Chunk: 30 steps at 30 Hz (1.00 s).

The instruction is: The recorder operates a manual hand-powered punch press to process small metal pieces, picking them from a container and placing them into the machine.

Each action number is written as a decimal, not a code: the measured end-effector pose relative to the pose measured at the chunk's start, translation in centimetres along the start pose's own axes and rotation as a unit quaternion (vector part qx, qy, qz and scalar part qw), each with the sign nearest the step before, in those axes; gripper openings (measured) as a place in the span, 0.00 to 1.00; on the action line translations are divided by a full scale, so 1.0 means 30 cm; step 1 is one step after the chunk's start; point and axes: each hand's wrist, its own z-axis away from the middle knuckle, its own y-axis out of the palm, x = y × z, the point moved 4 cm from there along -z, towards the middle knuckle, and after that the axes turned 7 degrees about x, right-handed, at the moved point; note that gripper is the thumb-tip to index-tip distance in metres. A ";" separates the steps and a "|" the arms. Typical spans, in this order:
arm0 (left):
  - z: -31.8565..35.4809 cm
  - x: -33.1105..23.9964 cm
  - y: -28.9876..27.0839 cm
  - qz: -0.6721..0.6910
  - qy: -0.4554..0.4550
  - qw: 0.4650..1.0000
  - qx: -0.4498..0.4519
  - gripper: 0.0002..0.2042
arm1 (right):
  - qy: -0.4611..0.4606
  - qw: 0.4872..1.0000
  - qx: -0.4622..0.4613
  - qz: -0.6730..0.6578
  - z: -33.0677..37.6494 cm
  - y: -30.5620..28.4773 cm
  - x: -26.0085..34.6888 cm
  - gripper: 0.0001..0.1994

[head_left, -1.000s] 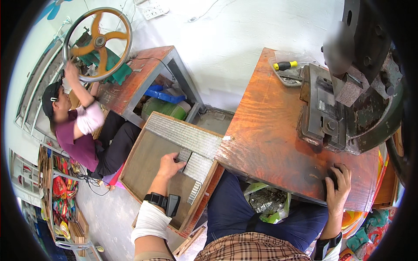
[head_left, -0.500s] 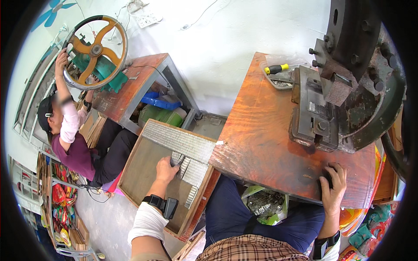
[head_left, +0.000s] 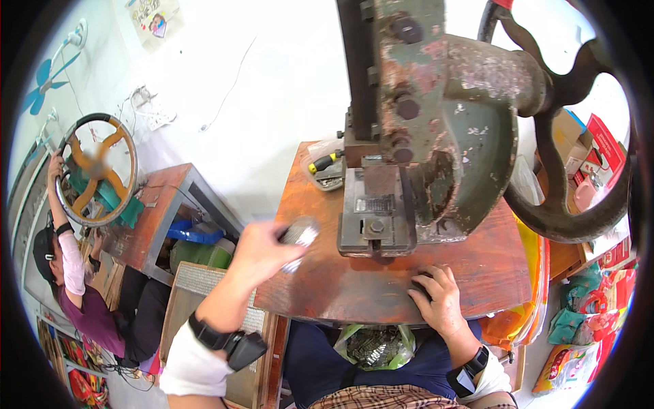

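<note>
My left hand (head_left: pixel 260 251) is closed round a small bunch of silvery metal pieces (head_left: pixel 300 236), held up over the left part of the wooden worktable (head_left: pixel 327 290). The pieces are slightly blurred, so their exact kind is not plain. Close by on the right stands a heavy hand press (head_left: pixel 470 170), with a metal die block (head_left: pixel 376 221) at its foot. My right hand (head_left: pixel 439 298) rests on the table's front edge, fingers loosely bent and apart, holding nothing. Left of the table sits a shallow wooden tray (head_left: pixel 178 300) lined with rows of small metal pieces, partly hidden by my left arm.
A clear box (head_left: pixel 325 174) with a yellow-black screwdriver (head_left: pixel 324 161) stands beside the press. The press's large handwheel (head_left: pixel 555 211) reaches out on the right. A bag of metal bits (head_left: pixel 376 349) hangs below the table. Another person (head_left: pixel 92 313) works a second wheel (head_left: pixel 95 170) at far left.
My left hand has lifted the metal pieces out of the tray and carried them right, over the table. The view has turned right toward the press. My right hand stays on the table edge.
</note>
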 end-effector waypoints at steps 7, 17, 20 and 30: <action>-0.244 -0.242 0.191 -0.111 0.027 0.993 -0.014 0.18 | -0.023 0.998 -0.027 -0.055 -0.005 -0.007 -0.006 0.14; -0.290 -0.218 0.266 0.084 0.136 0.986 -0.041 0.13 | -0.021 0.996 -0.042 -0.072 0.001 -0.034 -0.025 0.15; -0.314 -0.108 0.237 0.215 0.144 0.966 0.004 0.13 | -0.022 0.997 -0.035 -0.070 -0.003 -0.028 -0.013 0.15; -0.325 -0.079 0.292 0.005 0.233 0.961 -0.148 0.15 | -0.014 0.998 -0.009 -0.052 -0.004 -0.008 -0.011 0.14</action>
